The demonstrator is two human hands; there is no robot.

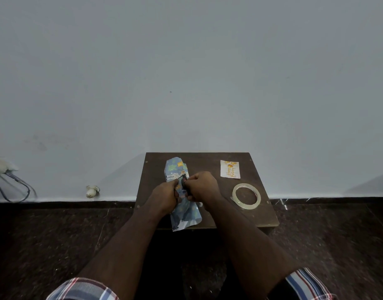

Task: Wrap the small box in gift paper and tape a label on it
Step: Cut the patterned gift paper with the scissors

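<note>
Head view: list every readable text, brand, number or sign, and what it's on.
"Happy Birthday": gold script on the white label card, running sideways, on the wooden board.
Tape roll: faint print on the inner core, too small to read.
Gift paper: printed pictures only, no legible text.
Nothing else readable.

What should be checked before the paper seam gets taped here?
1. Gift paper wrapped round the box: ok, both ends still open.
2. Left hand grips the paper: ok.
3. Right hand pinches the seam: ok.
4. Tape roll within reach on the board: ok.
5. Tape piece already cut: cannot tell.
6. Label lying apart, not yet attached: ok.
</note>
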